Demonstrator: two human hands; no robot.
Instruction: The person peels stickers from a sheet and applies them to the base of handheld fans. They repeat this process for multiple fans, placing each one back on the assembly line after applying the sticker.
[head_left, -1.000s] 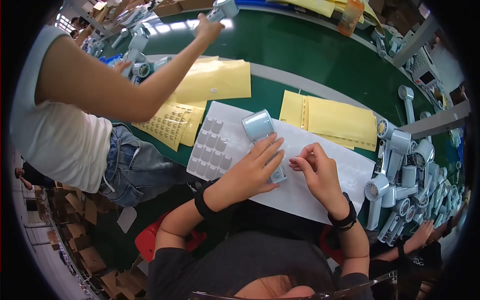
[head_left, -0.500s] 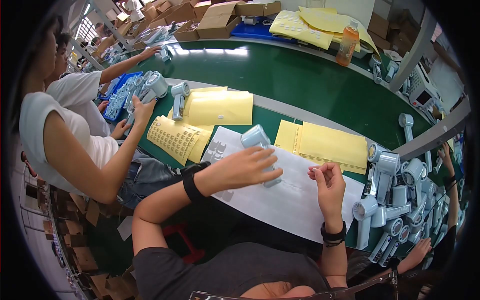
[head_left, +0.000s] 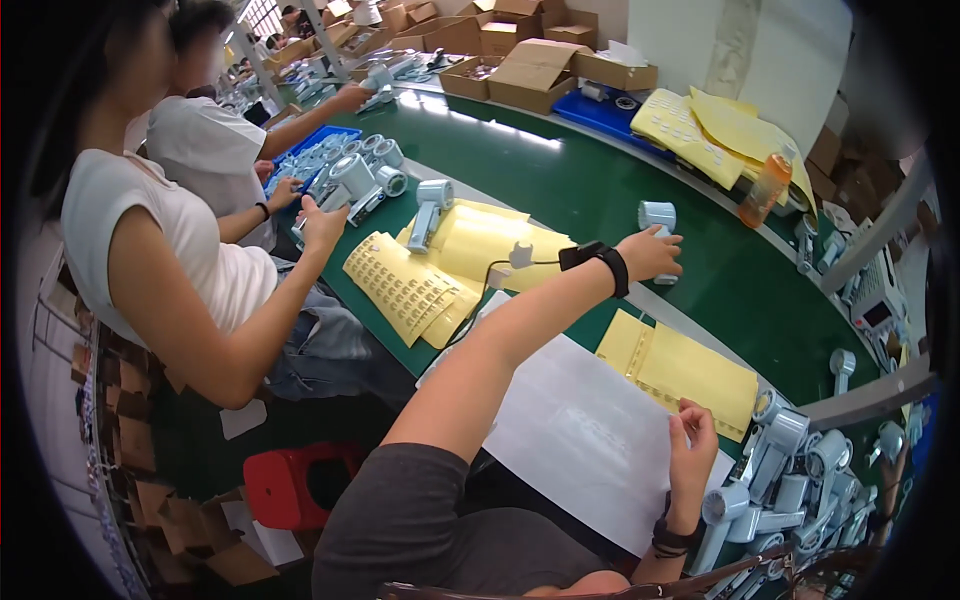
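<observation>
My left hand (head_left: 650,256) is stretched far forward over the green conveyor belt (head_left: 560,175). Its fingers curve around the handle of a light-blue handheld fan (head_left: 656,214), whose round head shows above the hand and whose handle end shows below. Above the right edge of a large white sheet (head_left: 590,420), my right hand (head_left: 692,445) is raised with thumb and fingers drawn together. Whatever is between those fingertips is too small to make out. Close beyond the right hand lie yellow sticker sheets (head_left: 705,375).
A pile of light-blue fans (head_left: 790,480) crowds the right side. More yellow sheets (head_left: 400,285) and a standing fan (head_left: 430,215) are at left, beside two co-workers and a blue tray (head_left: 320,150). An orange drink bottle (head_left: 768,190) stands beyond the belt. A red stool (head_left: 285,485) is below.
My left hand has carried the fan from above the white sheet forward and right, over the belt. My right hand stays near the sheet's right edge. The view has shifted.
</observation>
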